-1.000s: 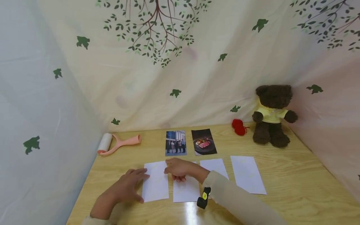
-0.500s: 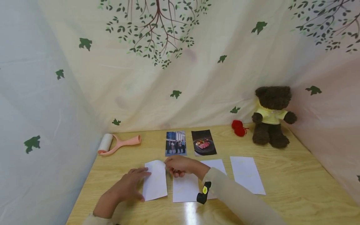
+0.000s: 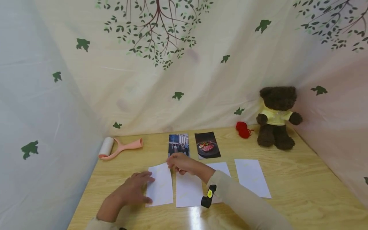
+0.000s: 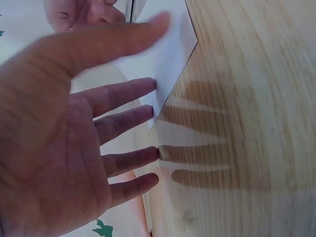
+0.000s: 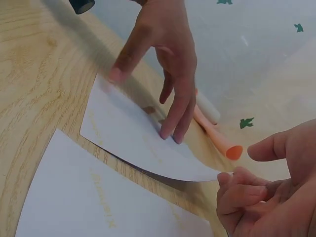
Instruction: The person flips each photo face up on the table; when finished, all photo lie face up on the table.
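Several white-backed photo prints lie face down in a row. My right hand point(image 3: 182, 163) is at the far right corner of the leftmost print point(image 3: 160, 187). In the right wrist view, the right hand's curled fingers point(image 5: 242, 190) hold that corner slightly raised, and the print point(image 5: 143, 138) bows above its shadow. The right thumb looks apart from the corner. My left hand point(image 3: 133, 190) spreads over the print's left edge, fingers straight and thumb apart. In the left wrist view, the left hand's fingertips point(image 4: 145, 86) are at the print's edge; firm contact is unclear.
Behind the row lie two face-up photos, one of a group of people point(image 3: 179, 145) and one of a plated dish point(image 3: 207, 145). A pink lint roller point(image 3: 122, 148) is back left. Red yarn point(image 3: 243, 130) and a brown teddy bear point(image 3: 277, 118) stand back right, before the cloth wall.
My right hand has moved slightly back, lifting the leftmost print's far corner, which curled up half a second ago. The left hand stays at the print's left edge, its thumb now farther over it.
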The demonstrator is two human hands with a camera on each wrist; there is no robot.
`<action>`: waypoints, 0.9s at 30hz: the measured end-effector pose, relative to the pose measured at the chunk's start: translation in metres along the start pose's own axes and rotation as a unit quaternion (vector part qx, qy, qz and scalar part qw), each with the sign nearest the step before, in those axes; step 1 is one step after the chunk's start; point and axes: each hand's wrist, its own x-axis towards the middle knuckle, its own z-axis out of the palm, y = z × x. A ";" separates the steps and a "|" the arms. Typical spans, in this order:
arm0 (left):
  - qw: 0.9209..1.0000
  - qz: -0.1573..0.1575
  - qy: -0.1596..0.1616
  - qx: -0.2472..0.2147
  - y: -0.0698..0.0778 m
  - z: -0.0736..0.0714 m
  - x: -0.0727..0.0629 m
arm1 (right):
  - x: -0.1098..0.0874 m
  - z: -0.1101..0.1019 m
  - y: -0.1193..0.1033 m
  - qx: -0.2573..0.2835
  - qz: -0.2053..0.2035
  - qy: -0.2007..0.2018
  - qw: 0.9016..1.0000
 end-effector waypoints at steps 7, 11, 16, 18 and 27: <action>0.998 -0.051 0.022 -0.017 0.009 0.001 0.010 | 0.000 0.002 0.000 0.005 -0.015 0.012 1.000; 0.997 -0.061 0.024 -0.037 0.012 0.001 0.012 | 0.000 0.005 0.001 0.076 -0.023 -0.006 0.997; 0.993 -0.066 0.052 -0.084 0.016 0.002 0.020 | -0.003 0.010 -0.004 0.137 -0.044 -0.014 0.989; 0.991 -0.057 0.066 -0.098 0.017 0.003 0.024 | -0.004 0.013 -0.006 0.150 -0.053 -0.017 0.987; 0.987 -0.054 0.079 -0.133 0.014 0.001 0.029 | -0.007 0.022 -0.006 0.181 -0.091 -0.017 0.979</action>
